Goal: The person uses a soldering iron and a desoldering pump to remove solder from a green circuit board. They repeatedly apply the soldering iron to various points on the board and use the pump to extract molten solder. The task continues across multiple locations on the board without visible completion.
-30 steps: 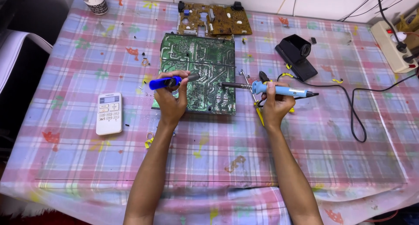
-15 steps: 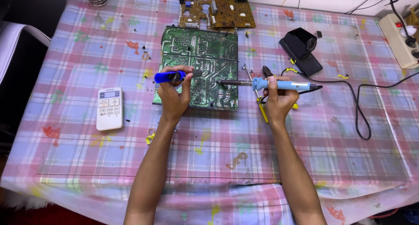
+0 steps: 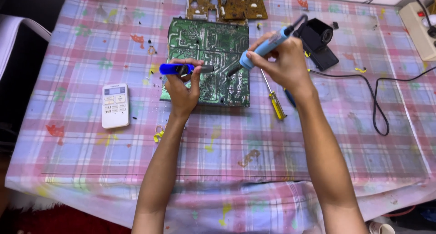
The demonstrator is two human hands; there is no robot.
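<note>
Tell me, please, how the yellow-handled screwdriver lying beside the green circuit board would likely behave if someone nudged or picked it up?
The yellow-handled screwdriver looks rigid, with a thin metal shaft, so it should lift without bending. Its handle seems rounded, so a sideways nudge would probably roll it across the checked tablecloth. It appears slim and likely light, though the handle end would probably feel heavier.

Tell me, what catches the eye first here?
A green circuit board lies mid-table on a pink plaid cloth. The right hand tilts a light-blue soldering iron onto it, while the left hand holds a blue desoldering pump alongside. A white remote lies at left.
</note>
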